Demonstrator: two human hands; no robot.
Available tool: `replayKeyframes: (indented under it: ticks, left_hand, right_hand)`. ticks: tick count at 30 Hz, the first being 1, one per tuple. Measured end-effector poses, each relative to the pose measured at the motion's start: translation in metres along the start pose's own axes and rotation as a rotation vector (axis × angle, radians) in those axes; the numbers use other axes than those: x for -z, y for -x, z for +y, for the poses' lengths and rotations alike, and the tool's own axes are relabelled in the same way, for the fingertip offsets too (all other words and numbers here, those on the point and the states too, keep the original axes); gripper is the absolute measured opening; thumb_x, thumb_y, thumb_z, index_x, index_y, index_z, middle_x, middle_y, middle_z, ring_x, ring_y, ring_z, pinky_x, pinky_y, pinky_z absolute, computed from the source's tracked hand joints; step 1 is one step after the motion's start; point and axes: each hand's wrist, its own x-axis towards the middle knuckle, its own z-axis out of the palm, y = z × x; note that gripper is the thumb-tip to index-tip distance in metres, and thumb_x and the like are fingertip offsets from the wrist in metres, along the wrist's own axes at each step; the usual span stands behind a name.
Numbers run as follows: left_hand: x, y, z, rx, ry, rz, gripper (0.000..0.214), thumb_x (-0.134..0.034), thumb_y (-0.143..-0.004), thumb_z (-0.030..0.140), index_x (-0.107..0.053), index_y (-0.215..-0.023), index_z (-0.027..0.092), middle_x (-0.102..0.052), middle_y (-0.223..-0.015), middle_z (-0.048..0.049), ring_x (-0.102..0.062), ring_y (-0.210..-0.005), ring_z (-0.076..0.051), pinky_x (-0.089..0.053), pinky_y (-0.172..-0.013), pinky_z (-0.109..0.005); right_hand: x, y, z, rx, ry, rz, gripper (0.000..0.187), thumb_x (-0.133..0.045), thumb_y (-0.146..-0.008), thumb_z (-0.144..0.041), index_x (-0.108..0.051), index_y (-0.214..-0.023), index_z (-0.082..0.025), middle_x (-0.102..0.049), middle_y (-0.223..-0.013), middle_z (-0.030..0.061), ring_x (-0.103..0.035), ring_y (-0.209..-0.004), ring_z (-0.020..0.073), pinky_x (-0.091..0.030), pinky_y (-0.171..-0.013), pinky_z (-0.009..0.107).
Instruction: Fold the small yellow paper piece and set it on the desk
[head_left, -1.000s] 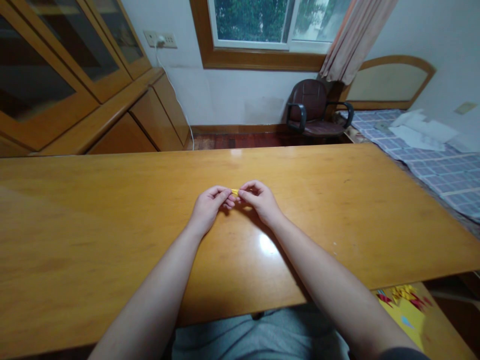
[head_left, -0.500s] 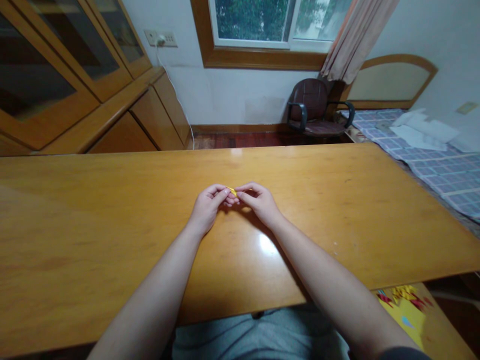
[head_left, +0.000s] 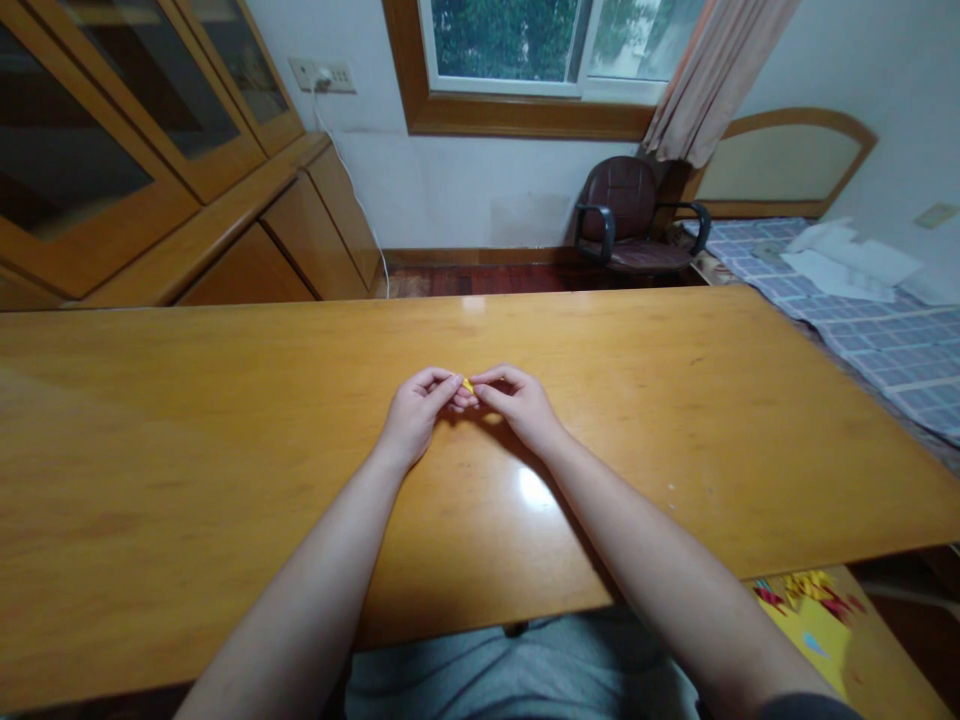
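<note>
A tiny folded piece of yellow paper (head_left: 468, 385) is pinched between the fingertips of both hands, just above the middle of a long wooden table (head_left: 187, 420). My left hand (head_left: 416, 412) curls in from the left with its fingers closed on the paper. My right hand (head_left: 519, 404) meets it from the right, fingers also closed on the paper. Most of the paper is hidden by the fingertips.
Wooden cabinets with glass doors (head_left: 150, 150) stand at the back left. A dark office chair (head_left: 630, 220) sits under the window. A bed with a checked cover (head_left: 885, 340) lies on the right. Yellow sheets with coloured shapes (head_left: 806, 605) lie low at the front right.
The hands have stayed together at the same spot. The fingertips have shifted slightly on the yellow paper, and less of it shows now.
</note>
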Motion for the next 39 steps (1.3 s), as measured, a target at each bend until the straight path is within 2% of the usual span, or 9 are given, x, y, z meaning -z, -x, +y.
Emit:
replayKeyframes:
  ticks: [7,14,21,26,31,35,39]
  left_hand:
    - [0.0024,-0.0010,-0.0030,-0.029,-0.019,0.009,0.022,-0.076,-0.075,0.036,-0.067,-0.078,0.016,-0.071,-0.071,-0.0030,-0.064,-0.061,-0.012,-0.052,-0.064,-0.024]
    - [0.0041,-0.0016,-0.0045,-0.036,-0.072,0.019,0.024,-0.076,-0.074,0.038,-0.068,-0.078,0.016,-0.071,-0.072,-0.0033,-0.065,-0.064,-0.014,-0.053,-0.064,-0.026]
    - [0.0071,-0.0006,-0.0069,-0.044,-0.070,-0.021,0.024,-0.069,-0.081,0.039,-0.069,-0.080,0.015,-0.074,-0.080,-0.0070,-0.068,-0.066,-0.015,-0.054,-0.066,-0.027]
    - [0.0079,-0.0012,-0.0081,-0.040,-0.080,-0.026,0.029,-0.065,-0.084,0.043,-0.068,-0.081,0.014,-0.074,-0.078,-0.0077,-0.069,-0.067,-0.016,-0.054,-0.066,-0.027]
    - [0.0059,-0.0011,-0.0063,-0.047,-0.070,-0.038,0.029,-0.068,-0.082,0.044,-0.067,-0.081,0.015,-0.073,-0.076,-0.0063,-0.068,-0.066,-0.016,-0.054,-0.067,-0.027]
    - [0.0043,-0.0005,-0.0050,-0.065,-0.115,0.002,0.024,-0.075,-0.076,0.039,-0.068,-0.080,0.016,-0.072,-0.072,-0.0032,-0.065,-0.064,-0.014,-0.053,-0.066,-0.025]
    - [0.0050,-0.0003,-0.0044,-0.066,-0.124,-0.001,0.022,-0.074,-0.077,0.037,-0.070,-0.078,0.016,-0.072,-0.073,-0.0040,-0.064,-0.063,-0.013,-0.052,-0.065,-0.025]
  right_hand:
    - [0.0000,0.0002,0.0003,-0.044,-0.043,-0.023,0.022,-0.074,-0.076,-0.036,-0.071,-0.089,-0.019,-0.072,-0.081,0.0023,-0.066,-0.072,0.0144,-0.053,-0.073,0.030]
    - [-0.0010,-0.0004,-0.0011,-0.080,-0.071,0.001,0.028,-0.079,-0.070,-0.040,-0.068,-0.084,-0.019,-0.071,-0.078,0.0013,-0.065,-0.069,0.0138,-0.052,-0.069,0.028]
    - [-0.0014,-0.0018,-0.0022,-0.098,-0.104,0.021,0.028,-0.081,-0.066,-0.038,-0.068,-0.080,-0.018,-0.070,-0.073,0.0007,-0.065,-0.068,0.0141,-0.053,-0.070,0.029]
    - [-0.0016,-0.0016,-0.0011,-0.100,-0.114,0.036,0.028,-0.082,-0.065,-0.037,-0.068,-0.079,-0.018,-0.070,-0.073,0.0002,-0.065,-0.067,0.0140,-0.053,-0.071,0.029]
    - [-0.0024,-0.0011,-0.0022,-0.098,-0.113,0.038,0.030,-0.083,-0.064,-0.039,-0.068,-0.080,-0.018,-0.071,-0.073,0.0006,-0.066,-0.067,0.0140,-0.053,-0.071,0.029]
    - [-0.0029,-0.0008,-0.0048,-0.103,-0.116,0.007,0.031,-0.083,-0.064,-0.040,-0.067,-0.078,-0.018,-0.072,-0.073,0.0016,-0.067,-0.068,0.0143,-0.053,-0.072,0.029]
    - [-0.0016,-0.0008,-0.0047,-0.100,-0.091,0.007,0.030,-0.083,-0.065,-0.039,-0.068,-0.080,-0.018,-0.073,-0.076,0.0021,-0.067,-0.069,0.0144,-0.053,-0.072,0.029]
